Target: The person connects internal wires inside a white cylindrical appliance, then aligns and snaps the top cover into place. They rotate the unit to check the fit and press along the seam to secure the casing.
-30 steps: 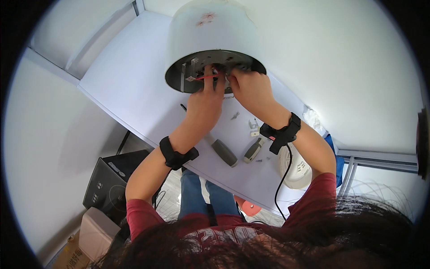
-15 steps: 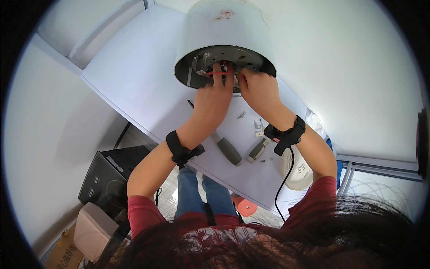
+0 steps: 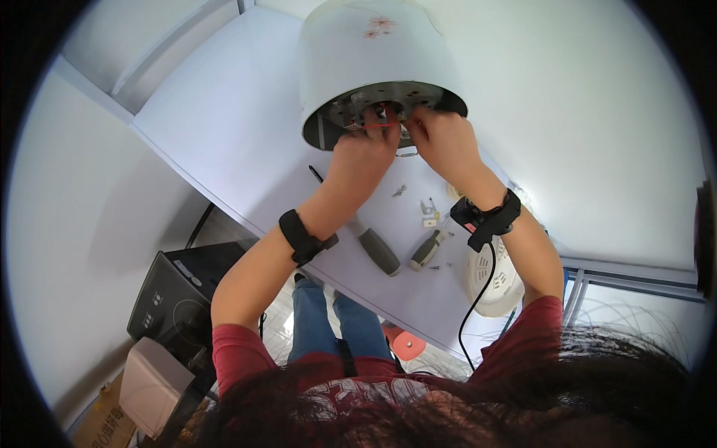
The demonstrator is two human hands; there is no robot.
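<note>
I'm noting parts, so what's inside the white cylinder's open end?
Inside the white cylinder, a grey plate with holes and a red wire show. The left hand and right hand reach in, hiding whatever lies behind their fingers.

A repair workspace, by the look of the opened appliance (image 3: 370, 56), grey-handled tools (image 3: 379, 252) and loose screws (image 3: 399, 192)

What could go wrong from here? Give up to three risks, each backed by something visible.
1. The red wire by the left hand might get tugged loose.
2. The right hand, at the opening of the white casing, could scrape its rim.
3. The loose screws on the table might get knocked away.
</note>
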